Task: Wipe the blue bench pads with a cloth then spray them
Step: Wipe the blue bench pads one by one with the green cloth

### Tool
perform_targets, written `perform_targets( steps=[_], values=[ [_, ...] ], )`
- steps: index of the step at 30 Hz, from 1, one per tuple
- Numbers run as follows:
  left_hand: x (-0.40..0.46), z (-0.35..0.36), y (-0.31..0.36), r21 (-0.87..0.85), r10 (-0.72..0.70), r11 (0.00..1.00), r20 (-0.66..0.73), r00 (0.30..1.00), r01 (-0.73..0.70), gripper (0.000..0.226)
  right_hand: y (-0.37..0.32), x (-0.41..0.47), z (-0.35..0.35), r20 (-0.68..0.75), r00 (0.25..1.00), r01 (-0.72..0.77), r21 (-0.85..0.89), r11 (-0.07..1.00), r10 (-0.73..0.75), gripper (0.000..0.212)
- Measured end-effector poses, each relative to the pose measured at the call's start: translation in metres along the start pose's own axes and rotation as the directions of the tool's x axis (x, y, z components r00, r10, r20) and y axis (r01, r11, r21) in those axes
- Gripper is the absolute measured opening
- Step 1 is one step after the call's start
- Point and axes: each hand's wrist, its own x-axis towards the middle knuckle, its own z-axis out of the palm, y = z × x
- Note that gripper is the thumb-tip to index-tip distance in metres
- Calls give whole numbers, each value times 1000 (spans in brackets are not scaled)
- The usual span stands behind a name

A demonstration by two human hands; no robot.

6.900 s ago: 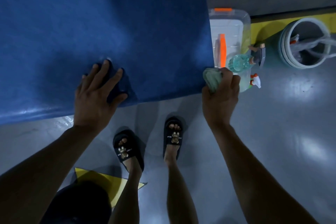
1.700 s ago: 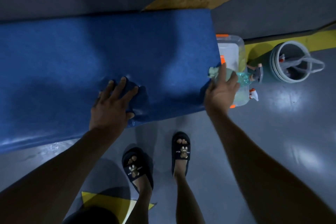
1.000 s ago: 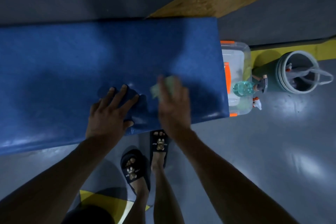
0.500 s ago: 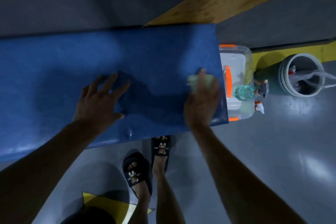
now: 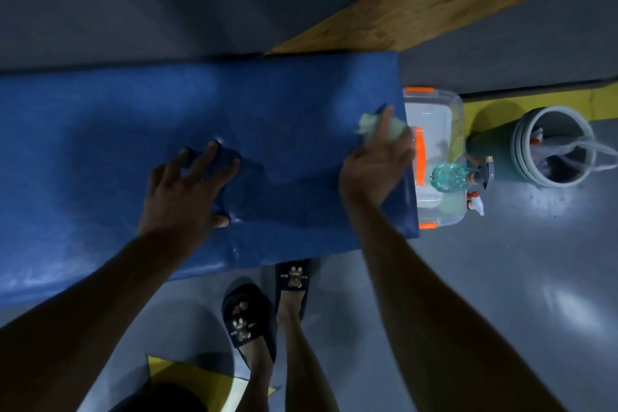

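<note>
Two cloths on the blue bench pad [image 5: 117,130], long axis three to nine o'clock.
Right hand [image 5: 374,164] presses green cloth [image 5: 369,122], now at the three-o'clock end; left hand [image 5: 187,187], fingers spread, presses dark cloth [image 5: 230,157], shifted toward three o'clock.

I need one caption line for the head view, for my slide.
Right hand wipes the blue pad end with a green cloth; left hand presses a dark cloth.

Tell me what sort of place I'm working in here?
Probably a gym or training hall. A long blue bench pad stands on a glossy grey painted floor with yellow floor marking, and a wooden strip runs behind. I see no signage to confirm it.
</note>
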Motion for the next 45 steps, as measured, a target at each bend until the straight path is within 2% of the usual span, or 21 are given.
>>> perform_targets(
  steps=[3,6,7,9,12,15,18,20,24,25,26,28,30,32,34,36,37,39,41,43,45],
  values=[
    [1,-2,-2,15,14,1000,-2,1000,-14,110,-38,-45,3,196,897,398,38,917,-398,67],
    [1,-3,-4,11,10,1000,-15,1000,-10,111,-13,-23,-6,312,517,824,73,562,-798,63],
    [1,-3,-4,8,13,1000,-25,1000,-12,112,2,0,-10,313,479,855,45,517,-820,62],
    [2,-3,-3,4,16,1000,-42,999,-16,112,35,46,-17,265,621,769,-28,638,-737,60],
    [2,0,-2,6,14,1000,-33,999,-14,110,58,67,-22,92,958,276,-35,960,-272,60],
    [2,4,-2,3,2,1000,-23,1000,-2,111,39,42,-4,-24,991,-127,105,986,130,61],
    [3,6,-3,5,-10,1000,-6,1000,10,111,7,9,5,-35,997,68,72,995,-66,60],
    [3,6,-3,14,-14,1000,1,1000,13,112,-16,-25,4,114,917,378,62,924,-383,63],
    [2,2,-3,9,-10,1000,-9,1000,10,111,-13,-22,-9,338,465,854,71,515,-818,64],
    [3,2,-3,16,-11,1000,-10,1000,11,111,-2,2,-10,328,433,880,49,473,-840,62],
    [3,2,-3,19,-14,1000,-8,1000,14,110,11,27,-10,295,475,865,14,501,-829,59],
    [4,2,-2,10,-17,1000,-7,1000,17,109,35,72,-15,210,704,703,-71,708,-679,58],
    [4,4,-2,-1,-17,1000,-6,1000,17,109,37,86,-18,121,907,416,-105,903,-404,63],
    [4,6,-1,-10,-14,1000,-4,1000,14,110,14,75,-4,29,993,116,-125,985,-113,67],
    [3,7,-1,-24,-15,1000,1,1000,15,110,-22,48,10,21,1000,19,-111,994,-17,68],
    [4,7,-3,-30,-12,999,-2,1000,12,111,-52,15,17,107,969,230,-74,970,-222,70],
    [4,6,-4,-28,-9,1000,-3,1000,9,110,-59,1,16,175,896,424,-59,904,-409,70],
    [4,5,-7,-25,-11,1000,-6,1000,11,109,-48,4,11,247,616,770,12,638,-748,64],
    [3,5,-6,-26,-12,1000,-5,1000,12,108,-23,45,2,266,512,849,-15,528,-816,64],
    [5,6,-4,-23,-8,1000,-8,1000,8,107,6,95,-1,250,686,722,-118,682,-683,69],
    [6,6,-4,-20,-11,1000,-9,1000,11,108,29,127,-6,179,910,399,-136,907,-373,67]
  ],
)
